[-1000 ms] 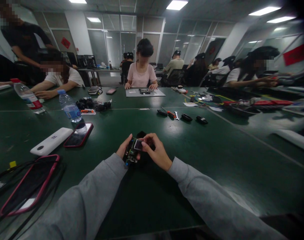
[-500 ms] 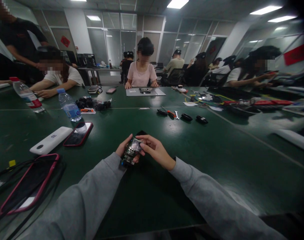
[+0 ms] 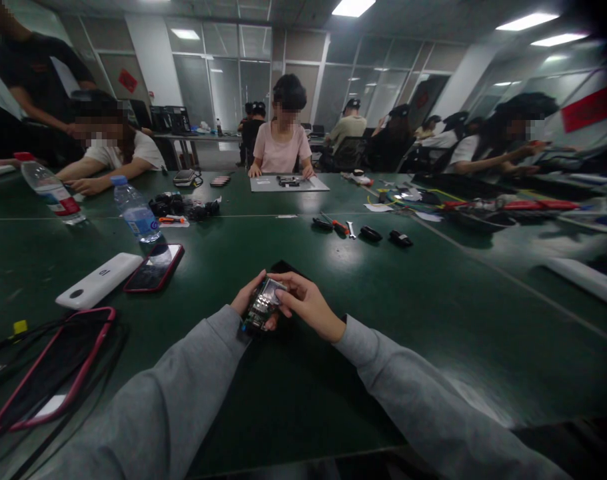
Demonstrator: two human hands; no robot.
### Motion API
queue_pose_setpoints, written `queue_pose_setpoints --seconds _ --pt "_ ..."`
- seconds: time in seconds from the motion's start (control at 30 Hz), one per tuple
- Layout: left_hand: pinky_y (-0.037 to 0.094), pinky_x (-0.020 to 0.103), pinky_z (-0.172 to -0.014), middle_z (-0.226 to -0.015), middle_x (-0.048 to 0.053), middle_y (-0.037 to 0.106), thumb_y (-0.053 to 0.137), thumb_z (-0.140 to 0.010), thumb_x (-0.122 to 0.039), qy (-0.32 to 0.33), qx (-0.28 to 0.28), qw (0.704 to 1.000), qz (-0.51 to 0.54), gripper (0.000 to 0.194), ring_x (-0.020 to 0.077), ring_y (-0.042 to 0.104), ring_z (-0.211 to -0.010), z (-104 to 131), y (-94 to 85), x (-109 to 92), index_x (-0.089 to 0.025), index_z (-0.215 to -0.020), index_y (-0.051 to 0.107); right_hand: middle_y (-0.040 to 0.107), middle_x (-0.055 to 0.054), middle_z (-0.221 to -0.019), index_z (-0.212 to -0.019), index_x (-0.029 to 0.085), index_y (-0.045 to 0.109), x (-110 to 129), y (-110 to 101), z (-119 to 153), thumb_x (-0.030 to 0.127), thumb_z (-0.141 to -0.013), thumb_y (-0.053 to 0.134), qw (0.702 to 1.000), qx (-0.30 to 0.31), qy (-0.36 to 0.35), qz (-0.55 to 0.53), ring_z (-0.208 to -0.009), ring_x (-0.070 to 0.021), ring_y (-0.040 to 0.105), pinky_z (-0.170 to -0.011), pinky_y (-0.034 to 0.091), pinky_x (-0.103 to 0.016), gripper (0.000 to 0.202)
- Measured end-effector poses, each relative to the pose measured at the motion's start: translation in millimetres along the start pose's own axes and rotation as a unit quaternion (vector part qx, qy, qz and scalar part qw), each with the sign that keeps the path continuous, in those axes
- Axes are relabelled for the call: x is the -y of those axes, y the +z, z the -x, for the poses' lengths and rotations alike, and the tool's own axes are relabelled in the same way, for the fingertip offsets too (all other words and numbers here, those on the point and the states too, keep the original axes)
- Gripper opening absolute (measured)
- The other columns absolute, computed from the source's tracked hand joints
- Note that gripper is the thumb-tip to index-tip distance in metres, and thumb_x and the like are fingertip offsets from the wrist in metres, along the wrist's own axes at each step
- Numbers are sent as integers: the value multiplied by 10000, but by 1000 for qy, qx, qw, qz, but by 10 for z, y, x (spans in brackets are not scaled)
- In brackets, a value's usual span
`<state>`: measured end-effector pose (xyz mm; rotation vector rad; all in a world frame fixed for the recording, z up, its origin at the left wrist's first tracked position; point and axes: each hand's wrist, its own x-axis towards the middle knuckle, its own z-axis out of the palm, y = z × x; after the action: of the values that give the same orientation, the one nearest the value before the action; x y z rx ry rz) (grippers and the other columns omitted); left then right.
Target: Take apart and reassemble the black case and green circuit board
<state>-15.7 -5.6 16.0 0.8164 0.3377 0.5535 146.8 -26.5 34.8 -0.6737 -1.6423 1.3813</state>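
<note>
head view: the fingers of the left hand (image 3: 249, 297) behind the circuit board (image 3: 264, 303) are mostly hidden, and the dark thing (image 3: 289, 268) beyond the hands is too dim to name. the board lies tilted between both hands, against the left palm, with the left hand closed around its edges; the right hand (image 3: 306, 301) pinches its upper right side, thumb on top.

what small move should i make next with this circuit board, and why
Perhaps ease the right hand slightly aside: its thumb covers one edge of the shiny part on the circuit board, hiding how that edge sits, while the left hand grips the board's other side.
</note>
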Motion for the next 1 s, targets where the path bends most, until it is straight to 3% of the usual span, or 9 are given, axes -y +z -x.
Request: queue_pose_setpoints --seconds 0.27,0.43,0.6,1.0 --pt "405 239 -353 -424 107 564 203 -825 -648 -17 -12 1000 -11 785 159 529 -333 3 4 2 1 -729 634 543 9 -762 -1156 159 523 10 7 9 312 -837 575 1000 -10 1 3 -538 -44 481 -542 412 -191 358" --pt "402 239 -357 -402 114 546 162 -831 -644 -26 -15 999 -13 827 155 522 -333 8 -7 -8 20 -735 644 523 7 -734 -1158 156 541 38 -3 11 349 -899 469 1000 -3 -10 -9 -567 -51 493 -549 404 -185 331" --pt "391 239 -355 -407 127 550 147 -794 -696 -57 -20 998 -31 889 157 524 -338 -4 -73 20 31 -722 654 518 19 -733 -1161 164 524 5 16 0 354 -845 567 1000 -2 7 -20 -507 -31 459 -501 382 -169 372" --pt "408 247 -361 -419 101 558 168 -826 -655 -27 19 999 -25 814 157 522 -337 -8 -27 24 8 -752 635 578 -15 -830 -1164 171 539 -10 20 3 382 -842 564 1000 -3 10 17 -511 -31 466 -489 399 -170 385"
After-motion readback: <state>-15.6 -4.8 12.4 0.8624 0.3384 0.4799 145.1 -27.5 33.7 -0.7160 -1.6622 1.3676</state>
